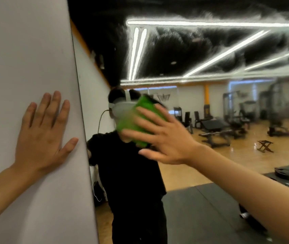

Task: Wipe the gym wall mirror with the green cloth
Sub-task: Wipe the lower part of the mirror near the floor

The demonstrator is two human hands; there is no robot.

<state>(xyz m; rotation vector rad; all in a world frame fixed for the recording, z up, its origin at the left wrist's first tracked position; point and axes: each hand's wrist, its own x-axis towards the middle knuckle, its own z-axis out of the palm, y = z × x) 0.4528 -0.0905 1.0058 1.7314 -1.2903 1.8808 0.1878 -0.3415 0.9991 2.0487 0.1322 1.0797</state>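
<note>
The bare right forearm (245, 199) is reaching in from the near right and crossing up and leftward to the right grip (168, 140). That grip is lying spread wide with straight fingers, pressing flat on the bright green cloth (131, 118) rather than closing round it. The cloth, blurred, is sitting between the palm and the glass of the large gym wall mirror (210, 50), touching the pane near its left edge.

On the near left, the left grip (41, 132) is resting open and holding nothing. Its fingers are lying straight and slightly fanned, with the palm flat against the plain white wall panel (25, 59) bordering the mirror and the thumb pointing toward the mirror's edge.

The mirror is reflecting a person in a black top (128, 173) wearing a grey head-mounted rig (121, 106), and the cloth is covering the face area. Farther right in the reflection, black weight benches (214, 127) are standing on a light wooden floor (184, 169). A small folding stool (265, 146) is standing apart from them, and dark grey floor mats (201, 208) are lying nearer. White strip lights (210, 23) are glowing, streaky, across the black ceiling.
</note>
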